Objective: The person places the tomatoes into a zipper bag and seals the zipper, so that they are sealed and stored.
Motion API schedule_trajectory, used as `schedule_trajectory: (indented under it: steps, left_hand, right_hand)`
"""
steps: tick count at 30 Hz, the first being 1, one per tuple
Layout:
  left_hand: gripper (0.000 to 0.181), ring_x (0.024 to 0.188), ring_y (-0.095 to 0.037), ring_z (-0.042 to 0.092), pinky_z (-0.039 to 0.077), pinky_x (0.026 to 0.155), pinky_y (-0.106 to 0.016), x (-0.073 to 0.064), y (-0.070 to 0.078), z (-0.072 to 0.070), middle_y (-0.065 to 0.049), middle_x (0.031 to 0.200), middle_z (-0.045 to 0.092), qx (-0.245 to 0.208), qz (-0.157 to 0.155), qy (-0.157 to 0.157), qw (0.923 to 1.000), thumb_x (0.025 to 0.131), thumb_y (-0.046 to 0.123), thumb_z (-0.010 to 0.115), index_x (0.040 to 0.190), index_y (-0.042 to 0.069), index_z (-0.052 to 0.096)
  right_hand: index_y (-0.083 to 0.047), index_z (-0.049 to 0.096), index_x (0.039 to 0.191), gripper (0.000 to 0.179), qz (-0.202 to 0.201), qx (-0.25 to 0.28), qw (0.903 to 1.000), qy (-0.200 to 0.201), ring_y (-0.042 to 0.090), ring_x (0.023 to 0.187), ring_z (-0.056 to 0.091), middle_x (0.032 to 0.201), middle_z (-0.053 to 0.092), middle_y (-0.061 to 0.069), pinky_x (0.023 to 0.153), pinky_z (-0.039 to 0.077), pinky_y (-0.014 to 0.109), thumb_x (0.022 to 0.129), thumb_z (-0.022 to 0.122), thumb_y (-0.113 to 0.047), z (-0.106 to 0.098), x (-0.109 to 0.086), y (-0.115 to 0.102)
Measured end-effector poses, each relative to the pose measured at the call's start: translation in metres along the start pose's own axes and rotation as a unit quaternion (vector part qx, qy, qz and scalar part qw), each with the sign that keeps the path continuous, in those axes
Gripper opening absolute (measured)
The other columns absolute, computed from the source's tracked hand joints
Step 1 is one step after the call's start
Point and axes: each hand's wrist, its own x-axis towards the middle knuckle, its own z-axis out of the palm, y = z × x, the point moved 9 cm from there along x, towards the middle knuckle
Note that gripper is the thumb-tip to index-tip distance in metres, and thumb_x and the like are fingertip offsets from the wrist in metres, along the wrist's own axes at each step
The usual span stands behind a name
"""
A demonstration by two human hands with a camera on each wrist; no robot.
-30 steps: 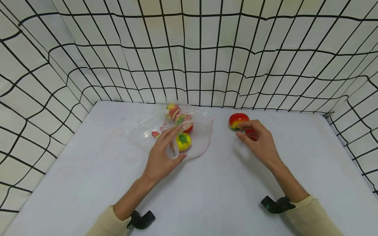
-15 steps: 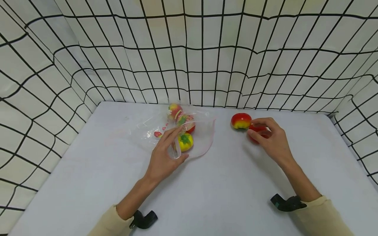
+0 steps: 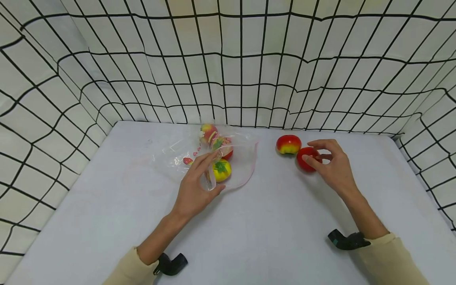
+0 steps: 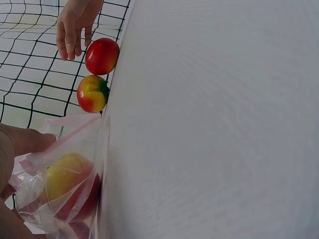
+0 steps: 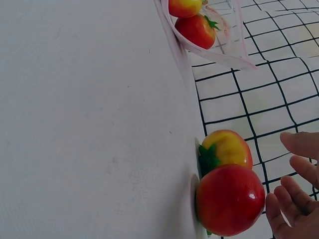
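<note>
My left hand (image 3: pixel 194 192) holds the clear plastic bag (image 3: pixel 246 170) by its mouth, thumb and fingers spread apart. Inside lie a yellow fruit with a green leafy top (image 3: pixel 221 171), a red one partly covered by printed film, and a red-yellow one (image 3: pixel 208 132) at the back. My right hand (image 3: pixel 333 166) is beside a round, glossy red fruit (image 3: pixel 305 160) on the table, and the right wrist view shows its fingers (image 5: pixel 294 194) loosely bent with nothing between them. Touching that fruit is a red-and-yellow fruit (image 3: pixel 288 144) with a green leafy top.
A white table (image 3: pixel 263 237) lies under everything. Black wire grid (image 3: pixel 242 71) over white panels rises along the back and both sides. Each wrist carries a black camera mount (image 3: pixel 347 240).
My right hand has moved right with the red fruit, away from the red-and-yellow one, then loosened from it. The left hand and the bag stay in place.
</note>
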Motion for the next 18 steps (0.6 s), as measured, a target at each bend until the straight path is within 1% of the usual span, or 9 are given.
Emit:
schedule_trajectory:
  steps: [4, 7, 9, 11, 14, 15, 18]
  left_hand:
    - [0.093, 0.148, -0.017, 0.047, 0.048, 0.118, -0.045, 0.000, 0.000, 0.000, 0.005, 0.156, 0.050, -0.003, 0.001, -0.001, 1.0000, 0.079, 0.013, 0.091, 0.157, 0.032, 0.046]
    - [0.092, 0.148, -0.016, 0.047, 0.048, 0.118, -0.044, 0.000, 0.000, 0.000, 0.005, 0.156, 0.051, -0.003, 0.003, 0.000, 1.0000, 0.079, 0.013, 0.091, 0.157, 0.032, 0.046]
    - [0.092, 0.148, -0.016, 0.047, 0.048, 0.118, -0.044, 0.000, -0.001, 0.001, 0.005, 0.156, 0.051, -0.005, 0.003, 0.000, 1.0000, 0.079, 0.013, 0.091, 0.157, 0.031, 0.046]
    - [0.092, 0.148, -0.016, 0.047, 0.048, 0.118, -0.044, 0.000, -0.001, 0.001, 0.005, 0.155, 0.051, -0.006, 0.004, 0.000, 1.0000, 0.079, 0.013, 0.091, 0.157, 0.030, 0.047]
    - [0.091, 0.148, -0.017, 0.047, 0.048, 0.118, -0.044, 0.000, -0.002, 0.001, 0.004, 0.155, 0.051, -0.005, 0.005, 0.000, 1.0000, 0.079, 0.013, 0.091, 0.157, 0.029, 0.047]
    - [0.090, 0.148, -0.016, 0.047, 0.048, 0.118, -0.044, 0.000, -0.002, 0.001, 0.004, 0.155, 0.051, -0.004, 0.004, 0.000, 1.0000, 0.079, 0.013, 0.091, 0.157, 0.029, 0.047]
    - [0.091, 0.148, -0.017, 0.048, 0.048, 0.118, -0.044, 0.000, -0.002, 0.000, 0.004, 0.155, 0.052, -0.002, 0.003, 0.000, 1.0000, 0.079, 0.013, 0.091, 0.157, 0.029, 0.047]
  right_hand:
    - [-0.008, 0.066, 0.133, 0.042, 0.008, -0.014, 0.9999, -0.003, 0.032, 0.124, 0.055, 0.135, 0.058, 0.015, 0.087, 0.044, 0.003, 0.093, 0.078, -0.017, -0.001, 0.001, 0.004]
    - [-0.009, 0.065, 0.133, 0.043, 0.017, -0.026, 0.9995, -0.005, 0.034, 0.127, 0.054, 0.137, 0.056, 0.016, 0.090, 0.046, 0.009, 0.093, 0.079, -0.017, -0.002, 0.001, 0.008]
    - [-0.010, 0.065, 0.133, 0.044, 0.023, -0.037, 0.9990, -0.007, 0.035, 0.129, 0.053, 0.139, 0.055, 0.016, 0.095, 0.050, 0.019, 0.092, 0.079, -0.018, -0.003, 0.002, 0.011]
    - [-0.009, 0.064, 0.134, 0.046, 0.033, -0.042, 0.9985, -0.014, 0.038, 0.131, 0.052, 0.141, 0.053, 0.018, 0.101, 0.054, 0.035, 0.092, 0.079, -0.019, -0.003, 0.003, 0.014]
    - [-0.008, 0.060, 0.138, 0.052, 0.057, -0.047, 0.9965, -0.038, 0.042, 0.136, 0.048, 0.146, 0.049, 0.021, 0.106, 0.053, 0.058, 0.092, 0.079, -0.022, 0.000, 0.003, 0.020]
    - [-0.007, 0.058, 0.140, 0.055, 0.066, -0.045, 0.9957, -0.047, 0.043, 0.137, 0.046, 0.147, 0.047, 0.022, 0.107, 0.051, 0.063, 0.092, 0.080, -0.022, 0.001, 0.003, 0.022]
    - [-0.006, 0.052, 0.146, 0.064, 0.084, -0.046, 0.9926, -0.075, 0.046, 0.140, 0.043, 0.150, 0.043, 0.025, 0.108, 0.050, 0.066, 0.091, 0.080, -0.025, 0.006, 0.003, 0.028]
